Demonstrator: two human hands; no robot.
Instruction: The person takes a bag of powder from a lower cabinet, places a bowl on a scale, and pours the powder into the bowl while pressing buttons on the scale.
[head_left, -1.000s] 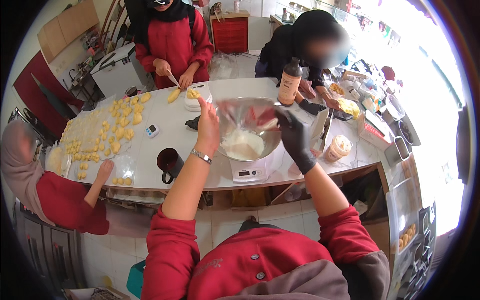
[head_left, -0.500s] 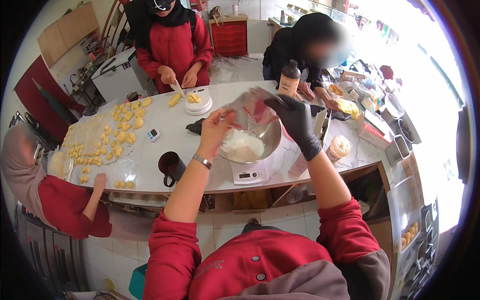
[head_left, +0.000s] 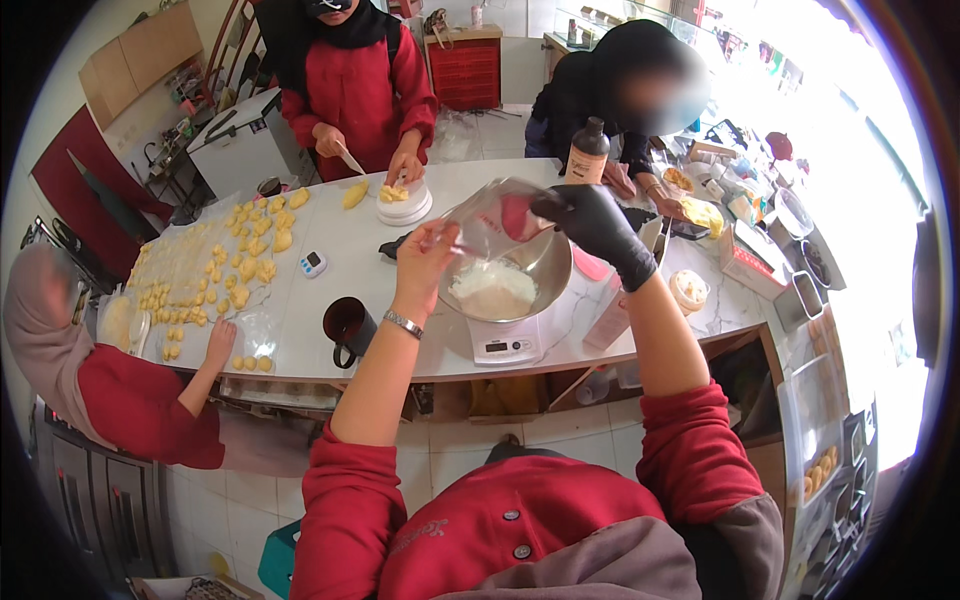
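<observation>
Hanging above the metal bowl (head_left: 554, 278) of white powder (head_left: 494, 290), the clear plastic bag (head_left: 490, 216), pinched at opposite sides by the left hand (head_left: 424, 264) and gloved right hand (head_left: 602, 232), seemed light, limp and slippery, best gripped by its edges.

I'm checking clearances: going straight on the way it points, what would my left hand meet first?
Your left hand would likely meet the clear plastic bag it holds; depth beyond is unclear.
</observation>
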